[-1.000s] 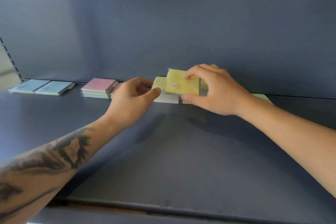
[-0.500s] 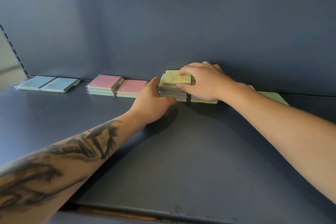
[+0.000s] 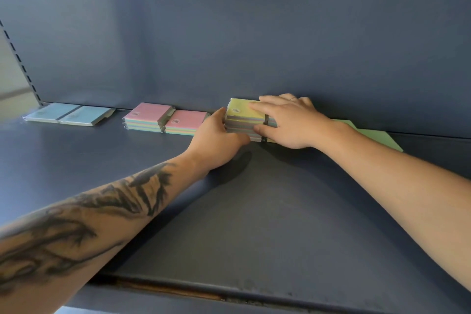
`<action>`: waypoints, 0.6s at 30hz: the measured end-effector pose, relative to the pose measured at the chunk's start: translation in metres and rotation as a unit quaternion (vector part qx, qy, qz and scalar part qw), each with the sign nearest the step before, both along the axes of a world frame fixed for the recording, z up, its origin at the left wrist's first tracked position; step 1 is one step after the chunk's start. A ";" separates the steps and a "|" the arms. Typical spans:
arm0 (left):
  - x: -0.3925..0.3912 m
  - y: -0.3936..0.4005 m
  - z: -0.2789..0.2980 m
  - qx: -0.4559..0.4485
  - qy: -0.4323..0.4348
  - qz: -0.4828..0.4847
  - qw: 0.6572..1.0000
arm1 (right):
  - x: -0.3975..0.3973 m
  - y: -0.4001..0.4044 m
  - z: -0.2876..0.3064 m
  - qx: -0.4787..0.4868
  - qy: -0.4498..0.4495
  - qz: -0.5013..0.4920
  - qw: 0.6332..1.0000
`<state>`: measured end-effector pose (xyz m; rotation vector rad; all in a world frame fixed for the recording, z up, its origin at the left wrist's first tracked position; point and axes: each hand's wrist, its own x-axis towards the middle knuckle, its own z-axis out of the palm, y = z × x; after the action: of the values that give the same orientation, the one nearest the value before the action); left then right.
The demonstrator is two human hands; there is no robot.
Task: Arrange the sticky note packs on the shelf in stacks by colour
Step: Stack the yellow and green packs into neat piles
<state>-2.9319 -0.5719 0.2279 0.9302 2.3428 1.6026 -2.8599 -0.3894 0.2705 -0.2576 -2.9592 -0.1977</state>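
Note:
A stack of yellow-topped sticky note packs (image 3: 240, 112) stands at the back of the dark blue shelf (image 3: 254, 211). My right hand (image 3: 288, 122) grips this stack, fingers on its top and thumb against its front. My left hand (image 3: 216, 137) presses against the stack's left side with thumb and fingers. Left of it lie two pink-topped stacks (image 3: 149, 116) (image 3: 187, 122) side by side. Two blue packs (image 3: 70, 115) lie flat at the far left. A green pack (image 3: 374, 136) shows behind my right wrist, partly hidden.
The shelf's upright back panel (image 3: 229, 33) rises just behind the packs. A perforated shelf post (image 3: 20, 64) stands at the left edge. The shelf's front lip (image 3: 229, 290) runs along the bottom of the view, with bare shelf between it and the packs.
My right hand has set the yellow pack down on the stack and now grips the whole stack. My left hand moved right, uncovering the second pink stack, and pressed against the yellow stack's side.

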 end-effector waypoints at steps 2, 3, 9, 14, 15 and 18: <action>-0.001 0.000 0.000 -0.001 -0.006 0.000 1.000 | 0.001 0.001 -0.001 0.001 -0.001 0.000 1.000; -0.001 0.000 0.000 -0.001 -0.009 0.000 1.000 | 0.001 0.001 -0.001 0.002 -0.001 0.002 1.000; 0.000 0.002 0.000 -0.016 -0.008 -0.010 1.000 | 0.001 0.003 -0.004 0.004 -0.006 0.007 1.000; 0.002 0.003 0.001 -0.011 -0.027 -0.009 1.000 | 0.000 0.003 -0.007 0.012 -0.004 0.008 1.000; 0.003 0.003 0.001 -0.013 -0.028 -0.009 0.999 | 0.000 0.003 -0.007 0.012 -0.003 0.008 1.000; 0.005 0.003 0.004 -0.025 -0.033 -0.006 0.999 | 0.001 0.003 -0.007 0.013 0.001 0.007 1.000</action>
<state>-2.9270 -0.5686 0.2318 0.8670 2.3176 1.5382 -2.8591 -0.3867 0.2635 -0.2335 -2.9541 -0.2327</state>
